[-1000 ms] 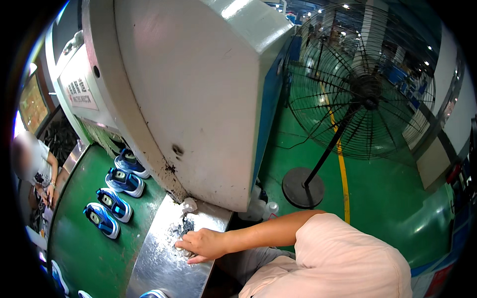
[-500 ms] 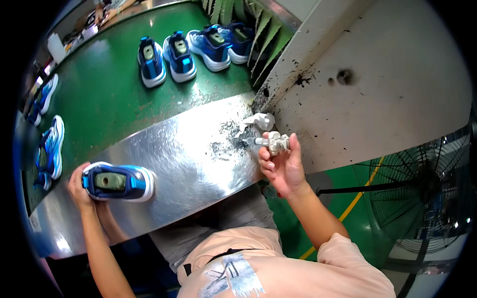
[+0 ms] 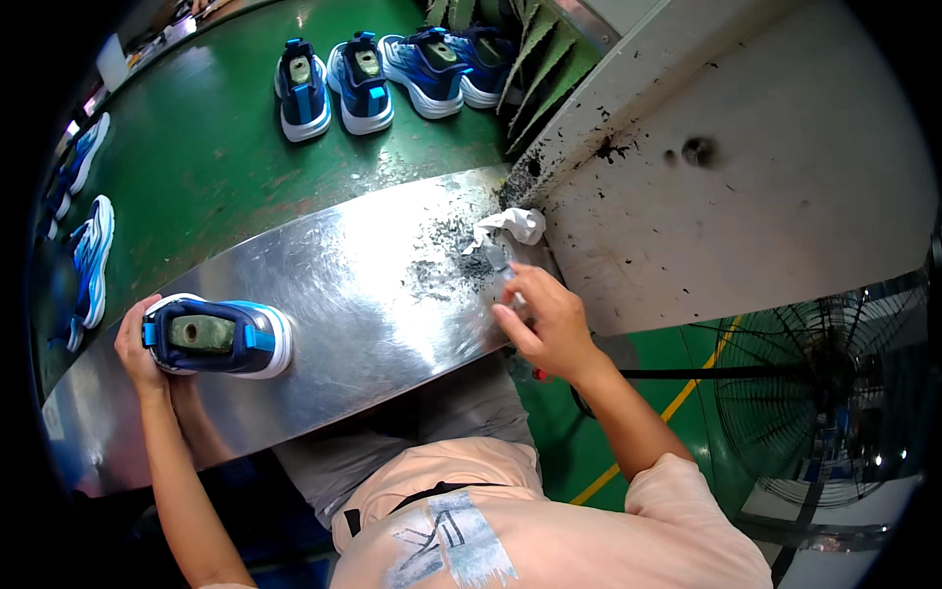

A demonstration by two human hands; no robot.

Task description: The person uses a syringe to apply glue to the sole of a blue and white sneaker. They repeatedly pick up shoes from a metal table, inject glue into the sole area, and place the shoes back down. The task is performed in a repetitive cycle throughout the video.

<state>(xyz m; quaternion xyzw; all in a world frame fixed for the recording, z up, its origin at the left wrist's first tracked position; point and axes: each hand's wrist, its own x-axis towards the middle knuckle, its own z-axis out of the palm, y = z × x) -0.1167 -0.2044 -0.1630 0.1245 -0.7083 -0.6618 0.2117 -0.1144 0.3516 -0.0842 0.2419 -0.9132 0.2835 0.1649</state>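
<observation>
left hand [image 3: 137,344] is wrapped round the heel end of a blue sneaker [image 3: 218,337] that sticks out to its right on the shiny metal table [image 3: 343,294], while the right hand [image 3: 546,321] sits loosely curled at the table's far edge, can't tell if it's gripping anything, crumpled white rag [image 3: 510,226] just above it

Shoe [image 3: 218,337] left on steel table [image 3: 363,294]; rag [image 3: 510,226] right

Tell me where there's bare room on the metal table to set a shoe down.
Free: the steel table between the blue shoe at the left hand and the dark debris. Crowded: near the white rag and right hand.
</observation>
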